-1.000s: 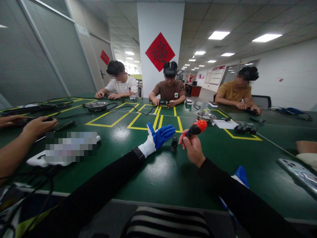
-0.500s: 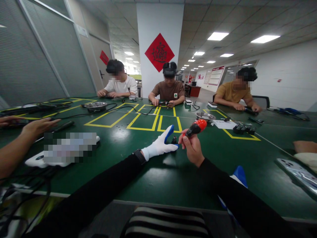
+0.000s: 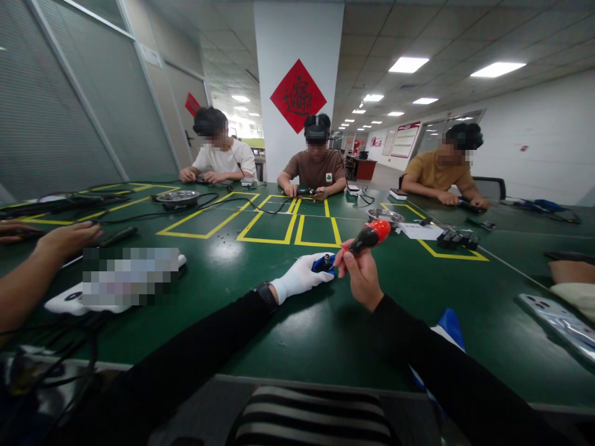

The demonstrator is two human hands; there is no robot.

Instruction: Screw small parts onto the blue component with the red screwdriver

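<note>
My left hand [image 3: 307,274], in a white glove with blue palm and fingertips, is closed around a small black cylindrical part [image 3: 327,261] just above the green table. The part's exact kind is too small to make out. My bare right hand [image 3: 362,275] grips a screwdriver with a red and black handle [image 3: 370,237]. Its handle end points up to the right, and the front end goes toward my left fingertips. Fingers hide the tip, so I cannot tell whether it touches the part.
A metal bowl [image 3: 385,216], a white paper [image 3: 420,231] and several black parts [image 3: 458,240] lie ahead right. A phone [image 3: 555,325] and a blue-white glove [image 3: 450,328] are nearer. A white device [image 3: 116,285] and a neighbour's hand [image 3: 69,241] are left. Three people sit opposite.
My left thumb and fingers have closed from a wide spread onto the small black part. My right hand and the screwdriver have barely moved.
</note>
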